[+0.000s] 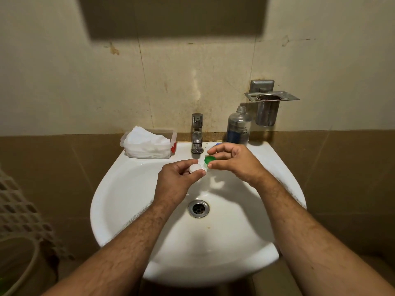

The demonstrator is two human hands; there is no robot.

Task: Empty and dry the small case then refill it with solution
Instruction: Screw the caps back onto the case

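My left hand (178,178) holds the small lens case (196,168) over the sink basin, its white cap facing up between thumb and fingers. My right hand (233,162) pinches the green cap (208,159) at the case's other end; whether that cap is on or lifted off I cannot tell. The solution bottle (239,127), clear with a blue label and no cap on its neck, stands on the sink's back ledge behind my right hand. A small blue cap (218,144) peeks out beside its base.
A white sink (128,189) with a metal drain (198,208) lies below my hands. The chrome tap (197,133) stands at the back centre. A tissue pack (148,144) rests at back left. A metal cup holder (269,103) hangs on the wall.
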